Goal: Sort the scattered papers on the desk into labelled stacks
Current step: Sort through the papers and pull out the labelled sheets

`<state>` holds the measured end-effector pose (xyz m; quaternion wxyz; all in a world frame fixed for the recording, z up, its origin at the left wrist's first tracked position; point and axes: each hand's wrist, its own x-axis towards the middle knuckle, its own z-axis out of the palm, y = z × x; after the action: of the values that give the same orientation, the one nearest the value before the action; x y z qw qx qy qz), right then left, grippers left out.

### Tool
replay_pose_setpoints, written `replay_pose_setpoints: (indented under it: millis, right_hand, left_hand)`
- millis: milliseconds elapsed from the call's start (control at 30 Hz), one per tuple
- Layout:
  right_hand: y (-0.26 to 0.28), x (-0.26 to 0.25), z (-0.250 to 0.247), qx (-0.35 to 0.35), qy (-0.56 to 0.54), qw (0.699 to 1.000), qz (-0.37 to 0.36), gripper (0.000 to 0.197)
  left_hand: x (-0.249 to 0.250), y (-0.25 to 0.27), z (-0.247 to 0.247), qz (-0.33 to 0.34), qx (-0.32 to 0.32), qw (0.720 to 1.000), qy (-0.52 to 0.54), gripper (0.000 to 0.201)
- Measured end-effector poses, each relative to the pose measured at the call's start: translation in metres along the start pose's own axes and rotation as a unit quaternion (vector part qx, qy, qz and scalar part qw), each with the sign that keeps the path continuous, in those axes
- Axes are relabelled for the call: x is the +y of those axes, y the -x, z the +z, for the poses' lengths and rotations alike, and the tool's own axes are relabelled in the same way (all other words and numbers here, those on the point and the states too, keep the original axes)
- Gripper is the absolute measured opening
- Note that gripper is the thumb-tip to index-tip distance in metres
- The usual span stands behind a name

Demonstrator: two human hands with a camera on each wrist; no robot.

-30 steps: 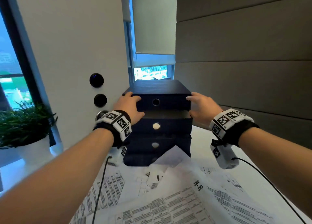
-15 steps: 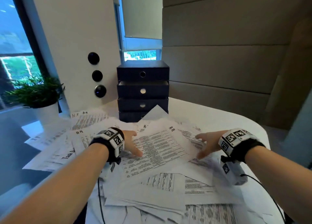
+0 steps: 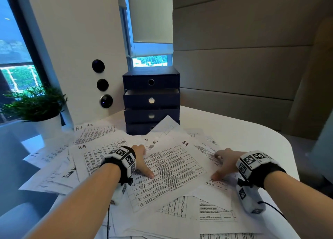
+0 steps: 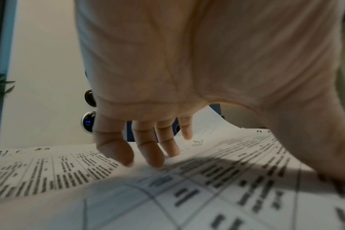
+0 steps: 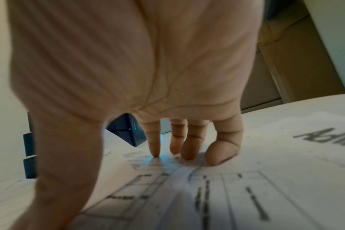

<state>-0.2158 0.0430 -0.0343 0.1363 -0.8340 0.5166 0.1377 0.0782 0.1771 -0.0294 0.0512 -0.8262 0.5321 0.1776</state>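
Observation:
Several printed sheets lie scattered and overlapping on the white desk (image 3: pixel 234 130). The topmost is a table-filled sheet marked H-R (image 3: pixel 173 168). My left hand (image 3: pixel 142 164) rests on that sheet's left edge, fingers spread and thumb pressed on the print; in the left wrist view the left hand (image 4: pixel 148 152) touches the paper (image 4: pixel 167 194) with straight fingertips. My right hand (image 3: pixel 221 164) rests on sheets to the right, fingertips and thumb down; in the right wrist view the right hand (image 5: pixel 187 149) touches the paper (image 5: pixel 187 194) with lightly bent fingers. Neither hand grips anything.
A dark blue drawer unit (image 3: pixel 151 100) with several drawers stands at the desk's back, its second drawer slightly pulled out. A potted plant (image 3: pixel 37 107) stands at the left. Sheets marked H-R (image 3: pixel 93 132) lie behind my left hand. A cable (image 3: pixel 275 208) trails from my right wrist.
Both hands have left the drawer unit and come down onto the scattered sheets. Since half a second ago they have settled with fingertips touching the paper.

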Motion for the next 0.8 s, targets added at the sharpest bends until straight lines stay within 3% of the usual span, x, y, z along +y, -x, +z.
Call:
replay_pose_setpoints:
  millis: [67, 100, 200, 267, 333, 433, 500, 567, 633, 667, 800]
  right_hand:
    - [-0.003, 0.001, 0.000, 0.005, -0.011, 1.000, -0.002, 0.097]
    - [-0.004, 0.001, 0.000, 0.008, -0.011, 1.000, -0.004, 0.096]
    - [-0.007, 0.001, 0.004, 0.026, 0.014, 1.000, 0.000, 0.105]
    - [-0.011, 0.002, 0.006, 0.033, 0.031, 0.999, 0.002, 0.117]
    - [-0.014, 0.003, 0.003, 0.030, 0.031, 0.999, 0.005, 0.121]
    - [-0.018, 0.007, -0.003, 0.040, 0.016, 0.999, 0.011, 0.119]
    - [-0.021, 0.011, -0.006, 0.042, -0.030, 0.999, 0.013, 0.105]
    - [-0.026, 0.018, -0.008, 0.063, -0.068, 0.996, 0.002, 0.065]
    - [-0.028, 0.026, -0.012, 0.089, -0.106, 0.990, -0.013, 0.029]
    - [-0.029, 0.030, -0.013, 0.099, -0.124, 0.987, -0.015, 0.021]
    - [-0.031, 0.045, -0.023, 0.132, -0.197, 0.972, -0.002, 0.010]
  left_hand:
    - [0.003, 0.000, -0.003, 0.001, -0.003, 1.000, 0.018, 0.148]
    - [0.005, 0.001, -0.005, 0.001, -0.007, 1.000, 0.010, 0.143]
    - [0.011, 0.000, -0.006, -0.004, 0.000, 0.999, -0.032, 0.109]
    - [0.016, -0.003, -0.006, 0.006, -0.003, 0.999, -0.036, 0.101]
    - [0.016, -0.007, -0.006, 0.010, -0.007, 1.000, -0.026, 0.113]
    - [0.011, -0.015, -0.005, 0.014, -0.008, 1.000, 0.002, 0.152]
    - [0.008, -0.019, -0.004, 0.024, -0.007, 0.999, 0.030, 0.156]
    - [0.008, -0.021, -0.005, 0.043, 0.003, 0.997, 0.063, 0.135]
    - [0.003, -0.025, -0.005, 0.053, 0.052, 0.993, 0.094, 0.088]
    - [0.001, -0.026, -0.006, 0.062, 0.075, 0.989, 0.113, 0.071]
    - [-0.003, -0.026, -0.008, 0.096, 0.120, 0.974, 0.169, 0.040]
